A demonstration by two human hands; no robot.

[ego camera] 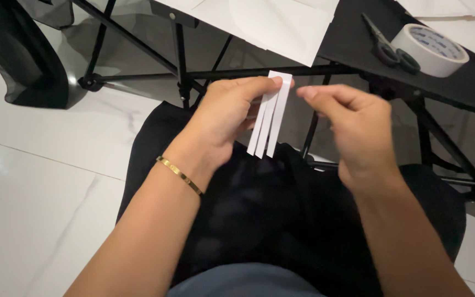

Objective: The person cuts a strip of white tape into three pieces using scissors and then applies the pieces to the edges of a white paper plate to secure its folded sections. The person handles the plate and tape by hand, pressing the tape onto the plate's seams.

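My left hand [232, 113] pinches the top of three narrow white paper strips [270, 118] between thumb and fingers; the strips hang down side by side over my lap. A gold bracelet [178, 175] sits on my left wrist. My right hand [353, 124] hovers just right of the strips, fingers curled with fingertips near the top of the strips, holding nothing that I can see.
A black folding table [468, 82] stands ahead, carrying white paper sheets [270, 22], black scissors [388, 47] and a roll of white tape [431, 49]. Its black legs [180, 60] cross beneath. White marble floor [34, 181] lies to the left.
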